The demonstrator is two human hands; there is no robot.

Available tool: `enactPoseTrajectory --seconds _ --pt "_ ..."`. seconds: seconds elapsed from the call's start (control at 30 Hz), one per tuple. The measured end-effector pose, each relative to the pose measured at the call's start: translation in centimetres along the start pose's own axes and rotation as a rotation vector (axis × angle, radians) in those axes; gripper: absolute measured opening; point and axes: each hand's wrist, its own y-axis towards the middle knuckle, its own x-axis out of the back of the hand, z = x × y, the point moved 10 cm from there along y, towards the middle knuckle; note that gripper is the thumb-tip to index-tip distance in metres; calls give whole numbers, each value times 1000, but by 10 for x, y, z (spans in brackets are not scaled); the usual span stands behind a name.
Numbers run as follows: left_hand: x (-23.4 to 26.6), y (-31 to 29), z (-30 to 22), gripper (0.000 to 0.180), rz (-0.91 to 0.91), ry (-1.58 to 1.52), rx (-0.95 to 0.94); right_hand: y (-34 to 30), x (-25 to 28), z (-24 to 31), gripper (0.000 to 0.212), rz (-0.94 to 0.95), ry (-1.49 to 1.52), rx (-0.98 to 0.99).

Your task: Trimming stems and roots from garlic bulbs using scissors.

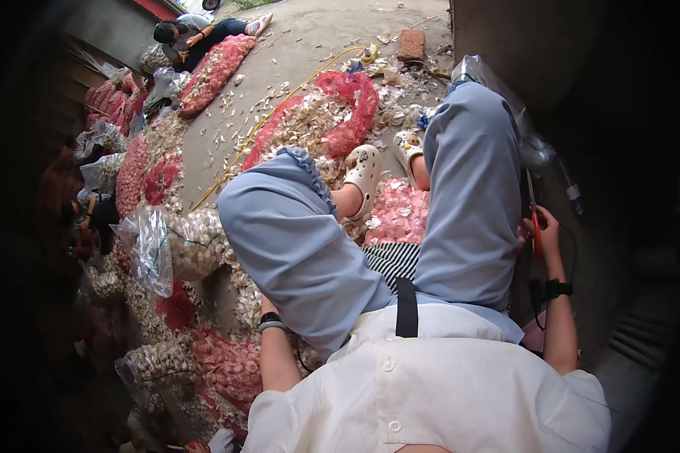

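At the far right, beside my right leg, my right hand (550,230) is closed round the handles of a pair of scissors (536,235). The handles are red, and the blades point up and away from me. Between the scissors and my trouser leg a bit of skin shows, but I cannot make out whose fingers it belongs to. My left hand (267,304) goes down behind my left thigh; only a part near the wrist shows and its fingers are hidden. Nearest to it lie garlic skins (248,302) and a clear bag of garlic heads (193,241).
Between my feet is a pink mesh sack (397,211). Beyond it a red mesh sack (355,113) borders a heap of skins (302,124). A yellow hose (261,124) crosses the floor near a brick (411,45). Another person (196,38) sits at the upper left.
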Motion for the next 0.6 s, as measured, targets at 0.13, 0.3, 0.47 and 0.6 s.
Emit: enactPoseTrajectory --seconds 0.13,0.3,0.47,0.6 --pt "-1 10 -2 26 13 -66 -10 -1 4 49 43 -57 30 2" --pt "55 30 -12 22 -72 -219 -46 16 2 142 42 -120 81 159" --pt "11 17 -39 32 -103 -277 -20 31 13 277 39 -174 226 502" --pt "20 7 -64 48 -118 -298 12 44 -28 381 42 -17 211 666"
